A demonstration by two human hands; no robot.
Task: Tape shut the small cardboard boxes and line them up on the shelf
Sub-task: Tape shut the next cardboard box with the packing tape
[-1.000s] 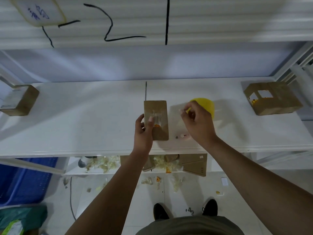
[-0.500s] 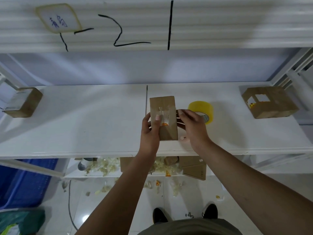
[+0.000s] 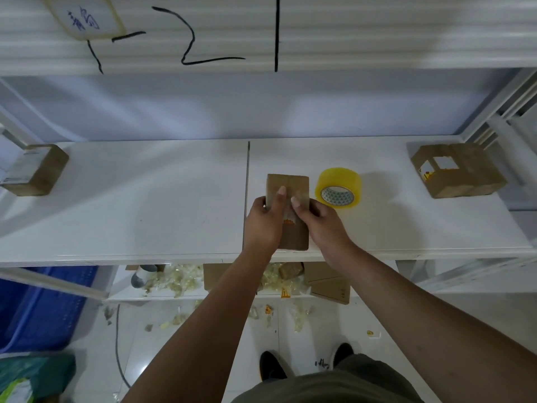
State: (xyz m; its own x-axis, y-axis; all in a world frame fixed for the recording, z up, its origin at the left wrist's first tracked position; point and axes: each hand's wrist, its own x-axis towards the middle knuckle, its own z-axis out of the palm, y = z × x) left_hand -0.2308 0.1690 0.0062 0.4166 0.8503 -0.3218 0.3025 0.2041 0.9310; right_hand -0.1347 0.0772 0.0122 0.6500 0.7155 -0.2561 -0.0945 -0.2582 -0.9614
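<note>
Head view: both hands clasp the box at the shelf's front edge

Nearest, two dark shoes (image 3: 271, 366) stand on a pale floor (image 3: 203, 359) strewn with crumpled tape scraps (image 3: 299, 321). At the lower left lie a green bag (image 3: 35, 376) and a blue bin (image 3: 43, 309); what the bin holds cannot be seen. A lower shelf (image 3: 125, 296) carries more scraps, flat cardboard (image 3: 331, 286) and a grey roll (image 3: 142, 276).

Above it, the left hand (image 3: 263, 225) grips the box (image 3: 293, 184) by its left side, thumb laid up across the top face and fingers curled round the edge. The right hand (image 3: 322, 225) holds the opposite side, its thumb pressed on the top next to the left thumb and its fingers wrapped against the right face. The box lies lengthwise on the white shelf (image 3: 145, 199), its near end at the front lip, just right of the seam between the two shelf panels. An orange mark and a strip of clear tape show between the thumbs.

Just right of the box, close but apart from it, a tape roll (image 3: 338, 187) of yellowish clear tape stands tilted on its rim. Well away at the far right sits the right box (image 3: 459, 174), with pale patches and an orange spot on its near face. At the far left end sits the left box (image 3: 35, 171), with tape across its top. Overhead, a white board (image 3: 377, 30) bears black marker lines and a taped label (image 3: 84, 18).
</note>
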